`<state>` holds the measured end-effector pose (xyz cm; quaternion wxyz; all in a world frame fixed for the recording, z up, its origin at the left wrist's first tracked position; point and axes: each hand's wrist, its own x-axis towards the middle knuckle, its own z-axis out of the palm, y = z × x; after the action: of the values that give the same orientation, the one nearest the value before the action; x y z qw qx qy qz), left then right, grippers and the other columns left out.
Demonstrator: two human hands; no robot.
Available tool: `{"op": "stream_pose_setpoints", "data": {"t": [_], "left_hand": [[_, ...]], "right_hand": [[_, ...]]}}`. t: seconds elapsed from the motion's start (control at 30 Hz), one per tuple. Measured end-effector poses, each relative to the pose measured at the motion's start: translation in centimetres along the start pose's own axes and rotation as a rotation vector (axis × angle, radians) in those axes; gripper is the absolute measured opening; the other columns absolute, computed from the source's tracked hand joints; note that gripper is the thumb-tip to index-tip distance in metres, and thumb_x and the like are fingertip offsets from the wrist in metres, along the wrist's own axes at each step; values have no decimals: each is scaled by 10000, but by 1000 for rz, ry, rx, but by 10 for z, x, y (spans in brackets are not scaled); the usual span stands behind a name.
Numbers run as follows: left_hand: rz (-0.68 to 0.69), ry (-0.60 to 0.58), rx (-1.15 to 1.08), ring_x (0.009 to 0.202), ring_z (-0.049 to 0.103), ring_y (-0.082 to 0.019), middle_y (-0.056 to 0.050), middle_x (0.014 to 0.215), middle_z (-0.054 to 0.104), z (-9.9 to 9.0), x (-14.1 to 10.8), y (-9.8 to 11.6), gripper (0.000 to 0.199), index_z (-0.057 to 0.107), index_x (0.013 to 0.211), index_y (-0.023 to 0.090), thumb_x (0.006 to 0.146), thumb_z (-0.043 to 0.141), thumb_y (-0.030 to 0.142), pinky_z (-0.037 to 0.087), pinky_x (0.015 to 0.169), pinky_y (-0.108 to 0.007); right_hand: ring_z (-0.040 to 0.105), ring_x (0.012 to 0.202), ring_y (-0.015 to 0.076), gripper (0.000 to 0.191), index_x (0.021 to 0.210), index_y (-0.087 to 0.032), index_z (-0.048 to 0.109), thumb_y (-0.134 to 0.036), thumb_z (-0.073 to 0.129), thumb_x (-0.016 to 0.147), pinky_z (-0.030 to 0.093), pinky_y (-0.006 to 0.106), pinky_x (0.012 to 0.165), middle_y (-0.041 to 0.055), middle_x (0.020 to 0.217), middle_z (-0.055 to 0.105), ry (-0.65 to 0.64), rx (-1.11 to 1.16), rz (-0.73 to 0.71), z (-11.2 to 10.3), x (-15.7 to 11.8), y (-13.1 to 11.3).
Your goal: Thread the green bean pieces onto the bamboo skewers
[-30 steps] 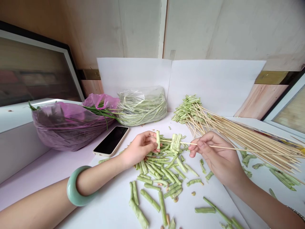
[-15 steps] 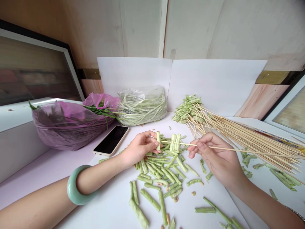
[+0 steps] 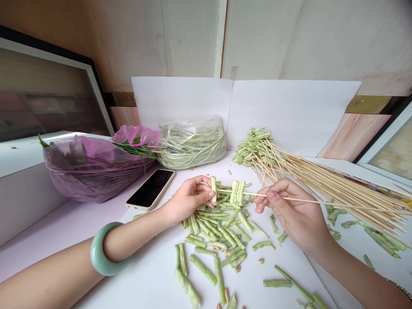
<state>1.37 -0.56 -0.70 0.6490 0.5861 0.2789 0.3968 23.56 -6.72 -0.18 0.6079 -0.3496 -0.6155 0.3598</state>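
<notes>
My left hand [image 3: 189,199] pinches an upright, pale green piece of long bean [image 3: 213,189] at the pointed end of a thin bamboo skewer [image 3: 309,201]. My right hand [image 3: 283,206] grips that skewer farther back. Several folded bean pieces [image 3: 237,192] sit threaded on it between my hands. Below them lies a loose heap of cut green beans [image 3: 219,231] on white paper [image 3: 151,274]. A jade bangle [image 3: 103,249] circles my left wrist.
A bundle of bean-loaded skewers [image 3: 254,148] and many bare skewers [image 3: 347,193] lie to the right. Behind are a clear bag of beans [image 3: 193,143], a purple bag of greens [image 3: 93,169] and a phone [image 3: 150,189]. White boards stand behind.
</notes>
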Motion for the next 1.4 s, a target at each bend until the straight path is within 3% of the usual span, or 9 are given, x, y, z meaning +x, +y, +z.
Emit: {"op": "stream_pose_setpoints", "data": {"t": [0.4, 0.77, 1.07, 1.4], "left_hand": [[42, -3, 58, 598, 626, -123, -11, 622, 652, -1, -1, -1, 299, 521, 758, 133, 665, 754, 297, 499, 614, -247], [-3, 20, 22, 549, 633, -123, -26, 593, 675, 1, -1, 1, 281, 557, 710, 117, 628, 778, 270, 514, 588, -243], [-52, -125, -25, 583, 658, -147, -31, 609, 684, 1, -4, -2, 233, 608, 734, 110, 628, 780, 227, 545, 610, -267], [-44, -136, -49, 561, 646, -121, -31, 605, 682, 1, -4, -3, 213, 584, 693, 101, 633, 775, 175, 546, 595, -242]], "right_hand": [[626, 595, 146, 165, 746, -222, 554, -345, 625, 829, 548, 301, 592, 19, 748, 660, -2, 3, 8, 2, -1, 0], [670, 653, 167, 211, 689, -217, 534, -346, 661, 798, 571, 316, 639, 17, 787, 677, -42, 76, 54, 4, 0, 5], [693, 695, 183, 195, 712, -190, 534, -313, 629, 830, 580, 308, 655, 28, 827, 675, -129, 88, 57, 6, -5, 15], [690, 707, 181, 237, 696, -193, 512, -335, 676, 792, 569, 333, 684, 13, 825, 679, -84, 186, 154, 16, -9, 12]]}}
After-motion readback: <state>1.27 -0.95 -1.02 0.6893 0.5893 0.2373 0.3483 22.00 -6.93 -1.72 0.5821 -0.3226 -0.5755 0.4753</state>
